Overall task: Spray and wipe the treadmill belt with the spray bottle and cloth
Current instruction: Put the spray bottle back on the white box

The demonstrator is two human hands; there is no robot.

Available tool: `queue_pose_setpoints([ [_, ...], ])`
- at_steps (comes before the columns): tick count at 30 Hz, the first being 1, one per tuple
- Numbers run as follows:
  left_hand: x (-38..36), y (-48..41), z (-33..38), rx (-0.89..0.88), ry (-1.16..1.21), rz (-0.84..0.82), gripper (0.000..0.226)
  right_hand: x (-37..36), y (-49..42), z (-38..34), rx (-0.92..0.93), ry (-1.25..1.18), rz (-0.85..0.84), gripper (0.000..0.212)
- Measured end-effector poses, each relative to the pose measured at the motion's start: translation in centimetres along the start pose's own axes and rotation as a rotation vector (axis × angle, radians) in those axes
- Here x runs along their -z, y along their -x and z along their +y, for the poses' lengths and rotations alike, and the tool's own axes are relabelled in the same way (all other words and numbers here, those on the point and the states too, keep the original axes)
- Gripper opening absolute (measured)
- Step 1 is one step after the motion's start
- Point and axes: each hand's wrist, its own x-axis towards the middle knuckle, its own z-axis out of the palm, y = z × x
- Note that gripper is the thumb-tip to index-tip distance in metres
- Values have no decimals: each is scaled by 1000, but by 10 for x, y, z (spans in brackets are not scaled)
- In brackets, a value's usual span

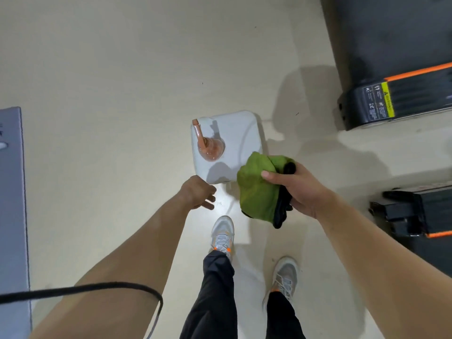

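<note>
Hands: right [303, 189] around cloth [256, 189], left [198, 193] near bottle [210, 148]

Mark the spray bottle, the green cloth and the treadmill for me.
spray bottle [210, 150], head view, on its clear rounded body.
green cloth [256, 189], head view, on the middle of its green side.
treadmill [391, 45], head view, on its dark top surface.

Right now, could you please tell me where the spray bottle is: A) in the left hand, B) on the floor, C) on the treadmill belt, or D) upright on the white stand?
D: the spray bottle stands on the white stand, the left hand holds nothing, and the right hand holds the green cloth.
</note>
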Motion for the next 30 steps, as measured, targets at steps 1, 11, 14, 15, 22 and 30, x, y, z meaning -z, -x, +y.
queue_pose_setpoints([
  [1,-5,18,8,-42,-6,-27,10,2,12,-7,26,22,-33,18],
  [11,-45,170,115,-725,101,-150,42,35,115,-86,175,576,125,54],
  [14,-57,162,120,-717,-52,-28,34,40,126,-106,200,1043,333,66],
  [15,-61,156,119,-709,-108,-22,28,40,132,-113,230,1097,390,53],
  [22,-82,145,117,-858,-82,-14,43,61,146,-147,348,576,286,45],
  [30,-77,150,104,-713,348,-295,35,94,159,-158,265,169,-47,41],
])
